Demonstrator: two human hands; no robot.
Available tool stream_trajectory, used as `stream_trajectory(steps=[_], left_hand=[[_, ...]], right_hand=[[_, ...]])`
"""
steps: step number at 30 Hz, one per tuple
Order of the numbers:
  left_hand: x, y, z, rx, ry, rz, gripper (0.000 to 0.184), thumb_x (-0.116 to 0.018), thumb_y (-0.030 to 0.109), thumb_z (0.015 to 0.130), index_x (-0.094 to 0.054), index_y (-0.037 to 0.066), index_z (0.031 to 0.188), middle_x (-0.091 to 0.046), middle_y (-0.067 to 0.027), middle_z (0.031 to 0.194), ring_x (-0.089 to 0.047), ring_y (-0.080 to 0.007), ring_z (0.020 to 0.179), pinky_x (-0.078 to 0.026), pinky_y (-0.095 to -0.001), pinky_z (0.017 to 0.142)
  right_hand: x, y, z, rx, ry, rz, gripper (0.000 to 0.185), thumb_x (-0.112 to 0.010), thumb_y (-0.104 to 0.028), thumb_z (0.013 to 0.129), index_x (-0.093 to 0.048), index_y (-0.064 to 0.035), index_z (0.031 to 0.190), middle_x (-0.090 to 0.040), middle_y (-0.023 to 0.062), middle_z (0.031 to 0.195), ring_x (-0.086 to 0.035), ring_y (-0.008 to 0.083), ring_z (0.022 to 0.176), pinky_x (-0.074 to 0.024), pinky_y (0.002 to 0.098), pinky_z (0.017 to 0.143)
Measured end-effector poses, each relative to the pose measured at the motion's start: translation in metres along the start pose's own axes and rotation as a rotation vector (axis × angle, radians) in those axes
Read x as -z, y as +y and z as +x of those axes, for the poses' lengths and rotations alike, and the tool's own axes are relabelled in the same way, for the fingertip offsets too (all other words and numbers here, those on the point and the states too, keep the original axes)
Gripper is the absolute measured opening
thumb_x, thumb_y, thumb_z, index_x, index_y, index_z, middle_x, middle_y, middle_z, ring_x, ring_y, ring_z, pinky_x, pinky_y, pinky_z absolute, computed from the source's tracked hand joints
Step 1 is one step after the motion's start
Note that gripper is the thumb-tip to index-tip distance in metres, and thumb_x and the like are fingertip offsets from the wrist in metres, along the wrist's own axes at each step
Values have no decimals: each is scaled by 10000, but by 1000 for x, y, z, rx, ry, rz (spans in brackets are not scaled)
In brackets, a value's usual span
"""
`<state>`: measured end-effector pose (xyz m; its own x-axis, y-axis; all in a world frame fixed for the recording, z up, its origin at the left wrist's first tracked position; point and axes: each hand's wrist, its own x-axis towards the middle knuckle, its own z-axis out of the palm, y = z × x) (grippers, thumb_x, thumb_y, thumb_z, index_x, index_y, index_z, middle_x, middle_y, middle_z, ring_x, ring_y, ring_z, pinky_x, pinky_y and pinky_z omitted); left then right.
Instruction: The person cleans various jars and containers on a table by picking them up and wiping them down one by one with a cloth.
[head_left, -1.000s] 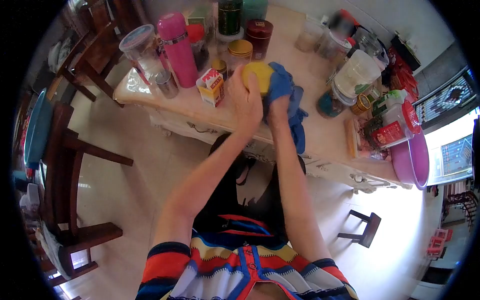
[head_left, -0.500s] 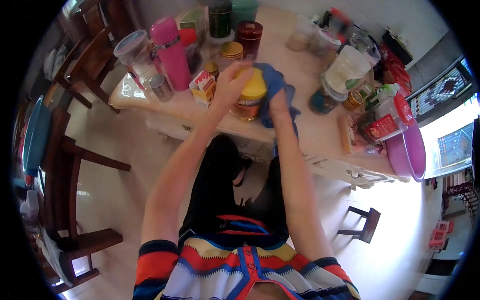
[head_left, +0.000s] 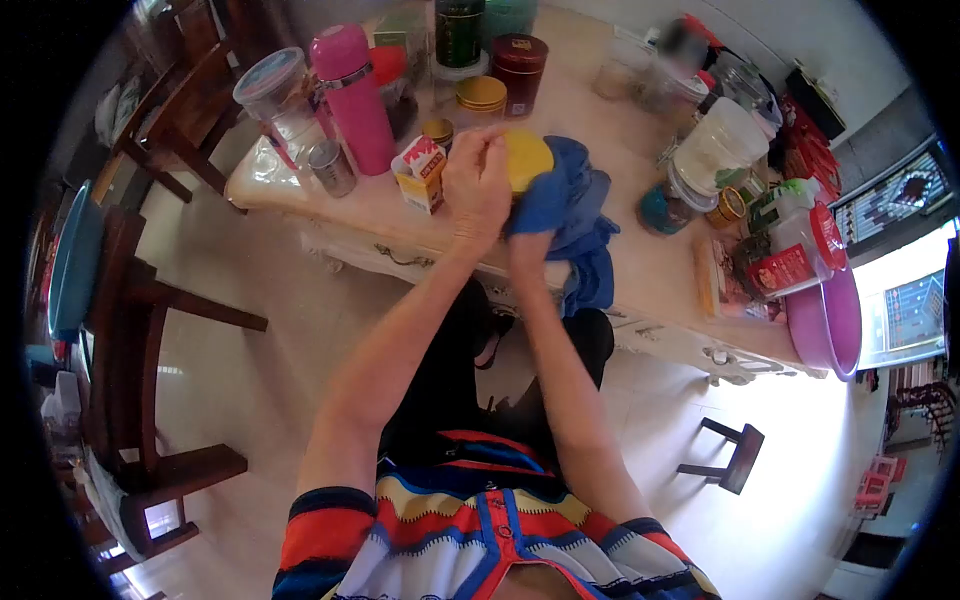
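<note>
A jar with a yellow lid (head_left: 529, 160) is at the front of the table between my two hands. My left hand (head_left: 477, 185) is closed on the jar's left side, fingers curled by the lid's rim. A blue cloth (head_left: 580, 215) is bunched against the jar's right and front, and part of it hangs over the table edge. My right hand (head_left: 529, 248) grips this cloth and presses it to the jar; its fingers are mostly covered. The jar's body is hidden behind hands and cloth. Just left stands a small red, white and yellow carton (head_left: 420, 177).
A pink thermos (head_left: 355, 105), a metal can (head_left: 331, 168) and a gold-lidded jar (head_left: 481, 96) stand behind and left. A dark red tin (head_left: 519, 72) is at the back. Several containers and a purple basin (head_left: 828, 325) crowd the right side. A small stool (head_left: 735, 458) is on the floor.
My right hand has moved from the jar's right side round to its front, bringing the cloth with it. My left hand stays at the jar, its fingers now less over the lid.
</note>
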<state>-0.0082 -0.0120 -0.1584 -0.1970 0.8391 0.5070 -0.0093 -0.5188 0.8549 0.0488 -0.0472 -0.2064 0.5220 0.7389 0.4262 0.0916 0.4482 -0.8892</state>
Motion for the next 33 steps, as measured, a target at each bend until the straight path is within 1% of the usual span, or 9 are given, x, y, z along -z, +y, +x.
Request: stream_trajectory(steps=[3,5,7,9,13,22,24,27,33], left_hand=[[-5,3,-2,-53,46,78,185,-526,83,879,-638,-11,993,-592,-72,916,-552,-144,846,-441,-260,762],[-7,6,-2,-54,94,159,184,-518,122,861,-629,9,955,-602,-148,944,-582,-291,887,-451,-341,792],[-9,6,-2,-47,111,170,189,-518,128,860,-631,11,956,-601,-150,948,-581,-298,892,-450,-348,794],[-10,5,-3,-46,122,180,193,-517,133,860,-633,13,956,-601,-152,952,-579,-306,897,-450,-354,796],[-9,6,-2,-43,127,210,210,-512,157,867,-635,13,959,-600,-153,955,-575,-310,907,-446,-361,804],[-6,6,-12,-52,83,227,313,-508,215,894,-576,10,1121,-538,-203,1098,-493,-348,1049,-374,-393,920],[-6,10,-22,-109,106,294,344,-505,228,899,-553,16,1166,-522,-211,1117,-466,-360,1075,-353,-404,945],[-2,13,-35,-88,163,417,366,-498,236,904,-533,30,1204,-505,-222,1130,-435,-370,1102,-336,-420,963],[31,12,16,116,-197,435,377,-557,260,875,-564,40,1181,-527,-185,1094,-445,-329,1118,-339,-380,969]], right_hand=[[7,-1,35,-167,-128,322,331,-429,-141,962,-418,39,1240,-502,97,1193,-456,198,1094,-361,304,954],[11,5,47,-140,-202,299,327,-421,-153,967,-425,38,1233,-505,93,1190,-456,194,1094,-362,298,952],[16,12,48,-117,-276,268,324,-413,-165,972,-431,37,1225,-508,89,1186,-456,190,1094,-363,291,949],[15,11,43,-113,-93,131,354,-377,-302,992,-508,0,1122,-529,54,1109,-482,144,1019,-392,262,892],[1,7,11,-36,-107,-78,304,-399,-179,974,-444,50,1168,-523,113,1148,-474,196,1068,-381,307,924],[6,-1,60,69,-141,-282,258,-461,-179,936,-554,40,1036,-610,108,972,-557,211,912,-433,309,781],[10,-12,70,-330,-223,177,276,-522,-216,908,-587,9,1054,-622,85,1002,-563,180,902,-437,298,779],[13,-20,76,-585,-294,371,260,-574,-238,871,-613,-37,1031,-615,38,977,-555,159,882,-439,294,777],[14,-23,73,-541,-322,432,276,-597,-254,849,-613,-51,1035,-598,15,967,-552,143,878,-438,284,800]])
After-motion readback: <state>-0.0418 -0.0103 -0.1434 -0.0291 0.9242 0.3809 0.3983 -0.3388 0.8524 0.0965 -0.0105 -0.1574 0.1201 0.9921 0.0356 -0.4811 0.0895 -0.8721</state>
